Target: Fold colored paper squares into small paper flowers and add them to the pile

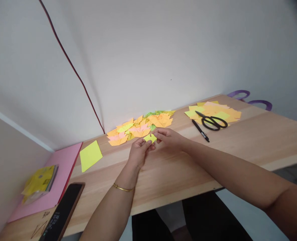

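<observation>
Between my two hands is a small piece of yellow folded paper (150, 138), held just above the wooden table. My left hand (139, 150) pinches its lower left side, thumb on top. At the upper right edge, the thumb and forefinger of my right hand (167, 136) close on the same paper. Right behind my hands lies a pile of folded paper shapes (160, 119) in orange, yellow, pink and green, some with small drawn marks. Parts of that pile are hidden by my fingers.
Black scissors (211, 121) rest on loose coloured paper sheets (222, 108) at the right, beside a black pen (200, 130). Leftward lie a yellow sheet (90, 155), a phone (63, 211) and a pink board (73, 155) bearing a yellow packet (40, 180). A wall (163, 57) stands behind.
</observation>
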Available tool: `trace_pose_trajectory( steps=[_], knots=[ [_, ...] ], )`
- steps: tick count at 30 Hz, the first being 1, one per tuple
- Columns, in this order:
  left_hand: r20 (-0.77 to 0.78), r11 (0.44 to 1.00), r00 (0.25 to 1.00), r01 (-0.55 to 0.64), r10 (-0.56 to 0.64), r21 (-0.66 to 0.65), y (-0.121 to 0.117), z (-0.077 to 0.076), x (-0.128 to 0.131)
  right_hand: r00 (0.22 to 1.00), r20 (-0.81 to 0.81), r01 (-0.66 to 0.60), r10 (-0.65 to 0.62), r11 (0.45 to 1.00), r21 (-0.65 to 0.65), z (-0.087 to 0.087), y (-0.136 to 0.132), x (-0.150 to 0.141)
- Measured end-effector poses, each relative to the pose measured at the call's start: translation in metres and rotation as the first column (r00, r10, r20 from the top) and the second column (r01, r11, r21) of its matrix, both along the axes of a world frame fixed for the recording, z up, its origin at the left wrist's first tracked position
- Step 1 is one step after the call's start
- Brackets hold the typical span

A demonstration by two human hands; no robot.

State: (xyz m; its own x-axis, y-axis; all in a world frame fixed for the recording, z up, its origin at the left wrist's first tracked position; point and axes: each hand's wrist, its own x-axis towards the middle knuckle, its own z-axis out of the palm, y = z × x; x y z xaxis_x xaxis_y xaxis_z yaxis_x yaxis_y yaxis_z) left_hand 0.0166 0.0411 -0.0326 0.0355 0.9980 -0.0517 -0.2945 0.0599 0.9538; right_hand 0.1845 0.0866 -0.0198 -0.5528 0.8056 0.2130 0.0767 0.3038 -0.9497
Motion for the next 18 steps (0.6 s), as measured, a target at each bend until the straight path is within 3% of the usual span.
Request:
trace_pose_trajectory(
  steps=[7,13,18],
  knots=[
    [0.029,0.999,0.999,-0.047,0.047,-0.001,0.0009,-0.0007,-0.0009,0.996,-0.024,0.079,-0.081,0.994,-0.081,0.0047,-0.0026,0.0008],
    [0.030,1.000,0.999,-0.010,0.010,-0.004,-0.0001,0.0023,0.0003,0.994,-0.105,-0.047,0.035,0.993,-0.107,-0.0026,0.0005,-0.0021],
    [0.027,1.000,1.000,0.010,-0.010,-0.007,-0.0010,0.0035,0.0010,0.995,-0.087,-0.044,0.039,0.998,-0.046,-0.0034,-0.0002,-0.0046]
  ],
)
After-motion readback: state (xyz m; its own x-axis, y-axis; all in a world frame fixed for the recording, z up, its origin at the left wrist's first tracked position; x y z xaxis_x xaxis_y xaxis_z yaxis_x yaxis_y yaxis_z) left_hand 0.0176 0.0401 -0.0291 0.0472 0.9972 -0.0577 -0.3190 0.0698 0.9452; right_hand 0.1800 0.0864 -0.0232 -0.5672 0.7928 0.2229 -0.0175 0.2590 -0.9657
